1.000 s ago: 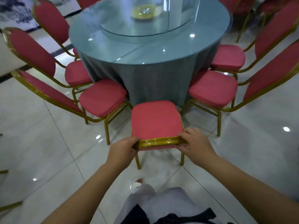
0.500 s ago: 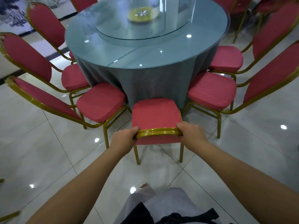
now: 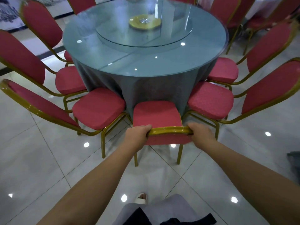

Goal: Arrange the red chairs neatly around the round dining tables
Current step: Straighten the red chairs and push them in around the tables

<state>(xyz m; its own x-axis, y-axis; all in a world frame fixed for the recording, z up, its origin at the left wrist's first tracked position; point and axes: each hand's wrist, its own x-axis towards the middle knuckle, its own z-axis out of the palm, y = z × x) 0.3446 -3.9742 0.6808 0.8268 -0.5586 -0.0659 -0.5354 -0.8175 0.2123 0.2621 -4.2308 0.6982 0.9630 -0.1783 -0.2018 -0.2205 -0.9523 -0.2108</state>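
Observation:
A red chair [image 3: 156,113] with a gold frame stands right in front of me, its seat front touching the grey cloth of the round dining table [image 3: 146,62]. My left hand [image 3: 138,133] grips the left end of its gold top rail, and my right hand [image 3: 200,133] grips the right end. The chair's back is seen edge-on from above. Red chairs flank it on the left [image 3: 97,108] and right [image 3: 211,99], and more ring the table.
A glass turntable [image 3: 144,30] with a yellow hub lies on the tabletop. White glossy tiles [image 3: 40,168] cover the floor around me. My foot in a white slipper [image 3: 141,197] stands behind the chair. More red chairs stand at the far right [image 3: 276,12].
The chair has slid forward toward the table between its two neighbours, and its seat front now meets the tablecloth. Both hands kept their grip on the top rail.

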